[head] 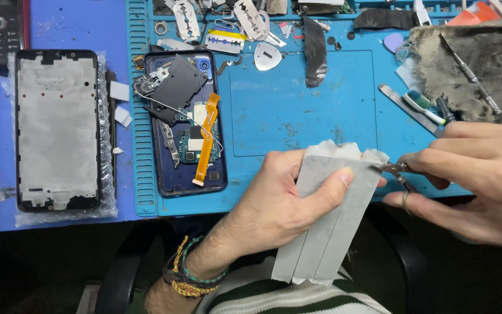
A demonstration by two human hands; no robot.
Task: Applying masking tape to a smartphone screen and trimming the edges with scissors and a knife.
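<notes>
The left hand [280, 200] is gripping a grey sheet of adhesive strips [329, 215], its fingers curling behind the sheet and the thumb pressing across the front, so the sheet is being pinched upright just over the near edge of the bench [76, 29]. The right hand [477, 180] is pinching a pair of small metal tweezers [399, 170], fingers pressed together around them, and the tweezer tips are touching the sheet's upper right corner. Well to the left of the left fingers, an opened phone [188, 125] with an orange flex cable [207, 136] is lying on the blue work mat [297, 110]. Further left, a phone display frame [57, 129] is resting on bubble wrap. Beyond the right fingers, a dirty cloth [472, 70] is carrying a thin screwdriver [470, 74].
</notes>
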